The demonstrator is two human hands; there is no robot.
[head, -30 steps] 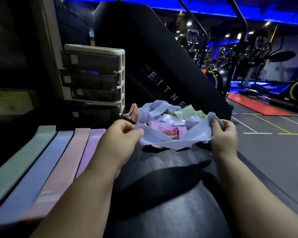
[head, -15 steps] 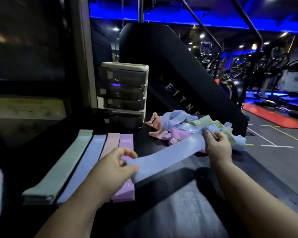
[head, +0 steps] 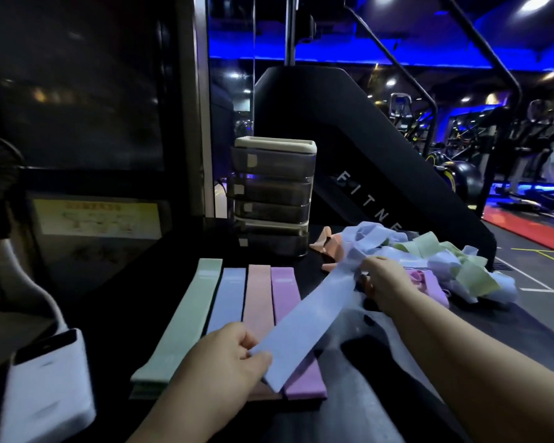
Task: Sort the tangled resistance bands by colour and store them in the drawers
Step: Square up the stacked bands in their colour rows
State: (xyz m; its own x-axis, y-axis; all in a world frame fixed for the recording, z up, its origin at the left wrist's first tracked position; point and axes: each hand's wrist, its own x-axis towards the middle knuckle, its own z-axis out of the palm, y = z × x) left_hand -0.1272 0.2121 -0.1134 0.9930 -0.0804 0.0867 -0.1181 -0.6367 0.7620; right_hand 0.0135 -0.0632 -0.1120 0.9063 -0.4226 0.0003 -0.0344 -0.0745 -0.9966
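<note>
Pale blue band [head: 304,318], flat, taut

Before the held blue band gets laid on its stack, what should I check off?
1. Left hand pinches the near end of the held band: ok.
2. Right hand grips the far end: ok.
3. Band free of the pile: cannot tell; the right hand hides that end.
4. Band flat along its visible length: ok.
5. Blue stack lies within reach of the left hand: ok.
6. Drawers open for storing: not ok; none looks pulled out.
</note>
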